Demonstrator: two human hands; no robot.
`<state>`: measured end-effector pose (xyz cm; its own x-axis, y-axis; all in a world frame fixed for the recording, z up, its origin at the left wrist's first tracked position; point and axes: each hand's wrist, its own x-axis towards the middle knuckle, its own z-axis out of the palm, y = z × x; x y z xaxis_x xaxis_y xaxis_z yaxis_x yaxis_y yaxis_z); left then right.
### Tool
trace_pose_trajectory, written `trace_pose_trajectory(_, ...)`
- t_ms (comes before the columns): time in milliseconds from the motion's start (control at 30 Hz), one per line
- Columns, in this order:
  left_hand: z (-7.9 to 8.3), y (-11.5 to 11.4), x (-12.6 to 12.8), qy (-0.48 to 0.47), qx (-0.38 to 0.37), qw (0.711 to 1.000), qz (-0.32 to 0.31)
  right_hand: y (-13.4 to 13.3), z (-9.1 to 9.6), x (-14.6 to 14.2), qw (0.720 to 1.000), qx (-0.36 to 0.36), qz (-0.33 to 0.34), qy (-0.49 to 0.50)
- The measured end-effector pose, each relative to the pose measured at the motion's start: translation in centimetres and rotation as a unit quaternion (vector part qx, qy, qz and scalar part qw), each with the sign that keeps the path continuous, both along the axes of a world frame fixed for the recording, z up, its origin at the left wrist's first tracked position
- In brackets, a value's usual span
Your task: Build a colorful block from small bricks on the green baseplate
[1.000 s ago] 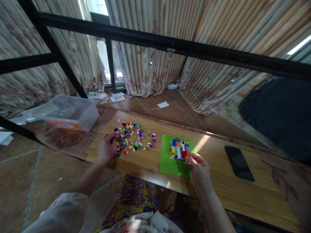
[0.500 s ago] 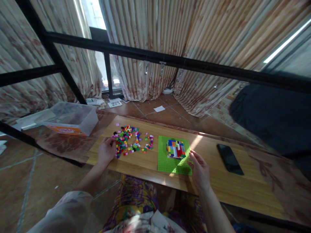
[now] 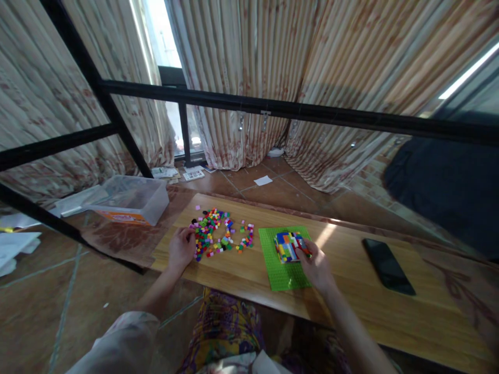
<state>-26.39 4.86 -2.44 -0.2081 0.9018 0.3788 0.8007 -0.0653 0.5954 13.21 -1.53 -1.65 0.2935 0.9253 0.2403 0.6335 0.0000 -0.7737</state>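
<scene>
A block of multicoloured toy building bricks (image 3: 286,246) stands on a green studded baseplate (image 3: 278,275). My right hand (image 3: 317,267) is closed on the right side of this brick build, thumb on top and fingers over the far right edge. To the left lies a loose heap of small coloured bricks (image 3: 210,223). At the heap's left edge my left hand (image 3: 181,249) rests with thumb and forefinger drawn together. Whatever those fingertips may hold is too small to make out.
All of this sits on a long wooden board (image 3: 234,272). A black phone (image 3: 389,266) lies at its right. Beyond its left end stands a translucent plastic box (image 3: 132,200) with an orange label. A dark metal bar (image 3: 249,106) crosses in front of the curtains.
My right hand has moved from the baseplate's right edge onto the brick build. The baseplate has turned slightly. My left hand stays by the heap, and the whole view has shifted a little.
</scene>
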Motion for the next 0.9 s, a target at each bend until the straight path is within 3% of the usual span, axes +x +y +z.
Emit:
trace_pose_trajectory(133,0.2,0.1,-0.1,0.009,-0.003,1.0,-0.001,1.8,0.4,1.3,0.996,-0.004,0.089,-0.006)
trace_pose_trajectory(233,0.2,0.1,-0.2,0.006,-0.003,1.0,0.0,2.7,1.0,1.3,0.994,0.001,0.109,-0.002)
trace_pose_trajectory(333,0.0,0.2,-0.3,0.005,-0.006,1.0,-0.001,2.2,1.7,0.4,0.996,0.067,0.05,-0.043)
trace_pose_trajectory(433,-0.1,0.3,-0.3,0.003,-0.003,1.0,-0.006,0.3,2.1,-1.7,0.982,0.127,-0.044,-0.129)
trace_pose_trajectory(467,-0.1,0.3,-0.3,0.002,-0.001,1.0,-0.007,-0.4,2.0,-2.6,0.978,0.133,-0.045,-0.151)
trace_pose_trajectory(600,0.3,0.1,-0.1,0.003,-0.005,1.0,-0.006,-2.9,0.6,-5.7,0.964,0.172,0.058,-0.193)
trace_pose_trajectory(733,0.6,-0.1,0.2,-0.01,-0.003,1.0,-0.005,-3.5,-0.2,-7.1,0.959,0.182,0.059,-0.209)
trace_pose_trajectory(900,0.4,-0.2,0.3,-0.013,-0.006,1.0,-0.001,-3.1,0.8,-9.6,0.965,0.147,0.1,-0.194)
